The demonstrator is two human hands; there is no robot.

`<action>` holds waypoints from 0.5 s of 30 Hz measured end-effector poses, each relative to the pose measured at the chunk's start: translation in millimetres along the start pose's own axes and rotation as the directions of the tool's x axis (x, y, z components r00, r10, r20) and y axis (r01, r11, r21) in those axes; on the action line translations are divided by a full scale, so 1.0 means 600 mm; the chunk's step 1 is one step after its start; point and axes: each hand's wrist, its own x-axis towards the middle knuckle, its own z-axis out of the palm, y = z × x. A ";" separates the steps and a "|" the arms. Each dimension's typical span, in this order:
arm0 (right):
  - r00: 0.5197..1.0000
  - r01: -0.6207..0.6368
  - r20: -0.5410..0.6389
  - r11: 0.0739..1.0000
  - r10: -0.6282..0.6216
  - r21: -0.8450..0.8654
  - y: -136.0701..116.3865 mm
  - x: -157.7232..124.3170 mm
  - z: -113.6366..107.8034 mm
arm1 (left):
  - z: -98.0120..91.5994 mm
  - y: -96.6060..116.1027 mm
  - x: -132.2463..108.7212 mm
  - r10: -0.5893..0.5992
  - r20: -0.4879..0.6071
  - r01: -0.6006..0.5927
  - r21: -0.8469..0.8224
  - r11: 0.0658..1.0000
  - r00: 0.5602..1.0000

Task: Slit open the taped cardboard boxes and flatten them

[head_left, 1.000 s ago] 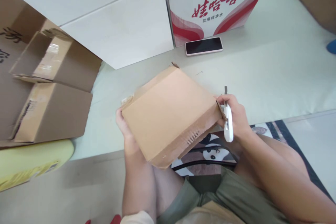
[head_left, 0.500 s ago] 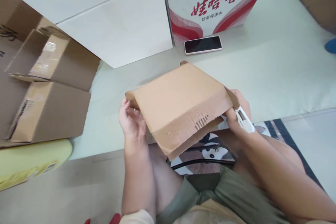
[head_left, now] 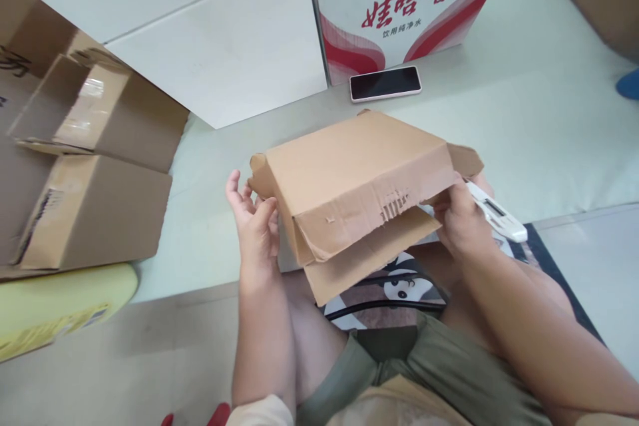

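Observation:
A small brown cardboard box is held up over the table's near edge, tilted, with its end flaps sticking out and a lower flap hanging open towards me. Torn marks run along its front side. At its left end, my left hand has its fingers spread beside the flap, the thumb against or very near the box's side. My right hand grips the right end by the near flap. In the same hand sits a white box cutter, its body pointing out to the right; its blade does not show.
On the pale table lie a phone and, behind it, a red-and-white carton. A white box stands to its left. Opened cardboard boxes and a yellow container are at far left.
The box has shifted slightly right and tipped, so its front side and lower flap show more. My left fingers have spread from the flap. The box cutter has swung out to the right.

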 end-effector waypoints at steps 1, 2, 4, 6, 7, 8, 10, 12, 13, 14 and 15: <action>0.999 -0.033 -0.031 0.999 0.034 0.027 -0.003 0.001 0.001 | -0.001 -0.002 0.000 0.014 0.025 -0.014 -0.007 1.000 1.000; 0.996 -0.064 -0.056 0.997 0.067 0.051 -0.005 0.001 0.002 | -0.002 -0.003 0.000 0.026 0.054 -0.025 -0.021 0.999 0.998; 0.992 -0.093 -0.083 0.993 0.099 0.071 -0.010 0.003 0.003 | -0.002 -0.002 -0.001 0.045 0.114 -0.039 -0.056 0.998 0.992; 0.989 -0.090 -0.109 0.993 0.098 0.072 -0.014 0.005 0.004 | -0.001 0.003 -0.004 0.049 0.172 -0.037 -0.073 0.997 0.984; 0.988 -0.090 -0.120 0.994 0.097 0.068 -0.016 0.006 0.005 | 0.001 0.007 -0.006 0.045 0.195 -0.031 -0.074 0.997 0.980; 0.987 -0.094 -0.125 0.994 0.101 0.058 -0.018 0.006 0.005 | 0.003 0.012 -0.009 0.038 0.207 -0.023 -0.074 0.997 0.978; 0.986 -0.118 -0.118 0.992 0.122 0.036 -0.021 0.007 0.005 | 0.007 0.021 -0.015 0.025 0.208 -0.009 -0.075 0.997 0.978; 0.987 -0.110 -0.110 0.993 0.113 0.035 -0.022 0.006 0.004 | 0.012 0.027 -0.020 0.013 0.200 0.002 -0.074 0.997 0.980; 0.989 -0.100 -0.109 0.994 0.104 0.040 -0.020 0.005 0.004 | 0.014 0.028 -0.022 0.004 0.199 0.011 -0.074 0.997 0.980; 0.989 -0.085 -0.117 0.995 0.090 0.048 -0.016 0.005 0.003 | 0.016 0.028 -0.023 -0.007 0.201 0.024 -0.078 0.997 0.980; 0.990 -0.064 -0.125 0.997 0.070 0.050 -0.011 0.005 0.002 | 0.017 0.028 -0.023 -0.020 0.206 0.038 -0.086 0.996 0.978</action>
